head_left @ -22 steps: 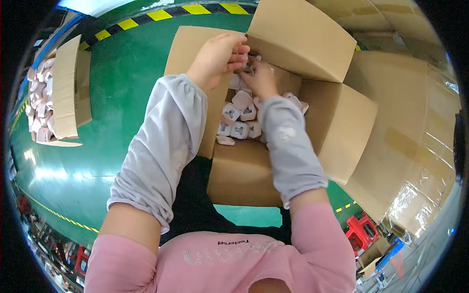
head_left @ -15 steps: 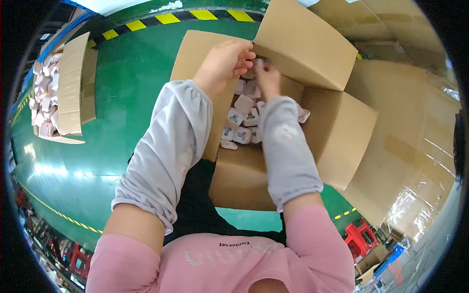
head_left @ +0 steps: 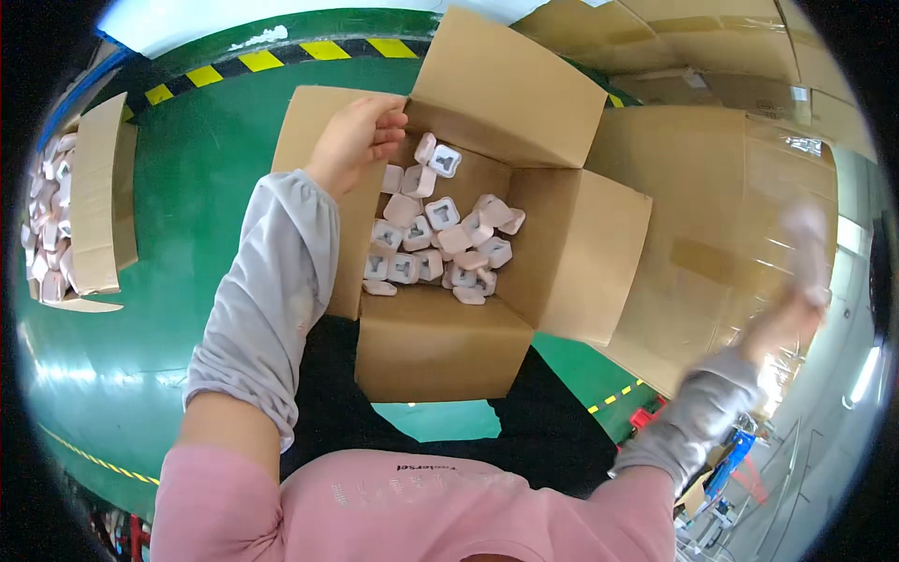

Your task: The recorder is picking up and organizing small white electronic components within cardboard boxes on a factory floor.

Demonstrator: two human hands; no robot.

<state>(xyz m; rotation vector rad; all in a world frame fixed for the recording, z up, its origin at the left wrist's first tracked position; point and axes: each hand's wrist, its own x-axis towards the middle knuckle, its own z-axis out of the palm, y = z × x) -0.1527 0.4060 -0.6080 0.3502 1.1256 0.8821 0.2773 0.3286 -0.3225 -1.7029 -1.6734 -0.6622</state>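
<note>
The left hand [head_left: 361, 140] hung at the upper corner of the brown cardboard left flap [head_left: 323, 215], fingers loosely curled; I couldn't tell whether they pinched its edge. The right hand [head_left: 791, 318] was a blur far out to the right; a pale smear showed beyond it, and I couldn't tell whether it gripped anything. Small pale-pink and white rounded-square boxes [head_left: 443, 214] lay loosely heaped inside the open brown cardboard carton [head_left: 440, 361], on the green floor [head_left: 206, 187]. A tug on that flap, I judged, might topple the leaning ones, and so fast a swing might knock the right hand against the large brown cardboard piece [head_left: 693, 225]. Half a second earlier, both hands had been close together at the carton's far-left corner; now the right was well away, and the heap lay uncovered.
</note>
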